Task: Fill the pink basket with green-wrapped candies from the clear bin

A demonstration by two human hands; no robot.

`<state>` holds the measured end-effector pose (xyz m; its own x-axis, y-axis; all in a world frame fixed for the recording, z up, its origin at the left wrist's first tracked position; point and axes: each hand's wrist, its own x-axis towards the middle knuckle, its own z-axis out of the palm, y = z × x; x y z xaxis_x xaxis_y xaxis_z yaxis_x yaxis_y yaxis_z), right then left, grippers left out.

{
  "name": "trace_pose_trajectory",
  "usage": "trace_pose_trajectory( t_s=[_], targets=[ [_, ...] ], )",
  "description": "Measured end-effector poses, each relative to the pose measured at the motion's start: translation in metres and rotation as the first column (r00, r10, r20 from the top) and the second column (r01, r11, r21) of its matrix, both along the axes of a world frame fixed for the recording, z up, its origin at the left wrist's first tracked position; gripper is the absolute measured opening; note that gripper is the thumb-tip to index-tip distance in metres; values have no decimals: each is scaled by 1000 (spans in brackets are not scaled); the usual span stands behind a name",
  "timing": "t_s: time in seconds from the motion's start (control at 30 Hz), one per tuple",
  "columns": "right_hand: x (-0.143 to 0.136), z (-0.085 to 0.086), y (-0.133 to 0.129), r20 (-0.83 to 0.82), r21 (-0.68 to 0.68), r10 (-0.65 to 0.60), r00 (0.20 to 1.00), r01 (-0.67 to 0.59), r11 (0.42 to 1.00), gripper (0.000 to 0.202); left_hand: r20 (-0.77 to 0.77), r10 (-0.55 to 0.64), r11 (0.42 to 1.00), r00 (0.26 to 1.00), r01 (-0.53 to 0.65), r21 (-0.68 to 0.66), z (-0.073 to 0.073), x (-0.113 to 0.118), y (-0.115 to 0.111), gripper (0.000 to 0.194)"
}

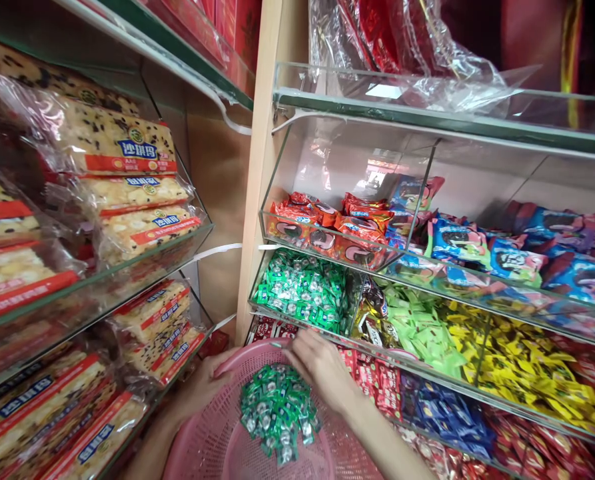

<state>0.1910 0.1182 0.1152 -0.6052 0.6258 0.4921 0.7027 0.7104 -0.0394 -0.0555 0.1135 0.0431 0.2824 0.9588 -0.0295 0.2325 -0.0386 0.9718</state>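
A pink perforated plastic basket point(197, 440) is held just below the shelves, tilted so that I look down into it. Small green-wrapped candies point(280, 410) lie in a heap inside. My left hand point(204, 383) is closed on the basket's left rim, its fingers partly hidden. At the far right of the rim, my right hand point(322, 367) is bent over the edge with fingers curled together; its grip is partly hidden. Just beyond the hands, a glass-fronted compartment point(302, 290) holds a pile of the same green candies.
Packaged pastry bars point(122, 143) fill glass shelves at the left. A wooden post point(262, 153) divides the shelving. To the right are red snack packs point(364, 217), blue packs point(457, 240), light green candies point(422, 320) and yellow candies point(517, 353). Glass shelf edges point(427, 123) project overhead.
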Motion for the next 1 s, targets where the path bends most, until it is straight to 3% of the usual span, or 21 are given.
trace_pose_trajectory(
  t_s=[0.13,0.23,0.73,1.0],
  targets=[
    [16,-42,-1,232,-34,-22,972,30,999,26,-18,-1,1000,1000,1,15,0,0,1,46],
    [29,-61,-1,343,-56,-36,939,59,997,26,-28,6,1000,1000,-6,18,-3,-1,2,46],
    [43,-95,3,397,-100,-6,918,50,994,22,-27,2,999,1000,0,50,-13,-4,3,45],
    [41,-100,2,462,-108,-30,886,90,990,21,-23,14,999,1000,-13,31,-16,-5,4,46]
  ],
)
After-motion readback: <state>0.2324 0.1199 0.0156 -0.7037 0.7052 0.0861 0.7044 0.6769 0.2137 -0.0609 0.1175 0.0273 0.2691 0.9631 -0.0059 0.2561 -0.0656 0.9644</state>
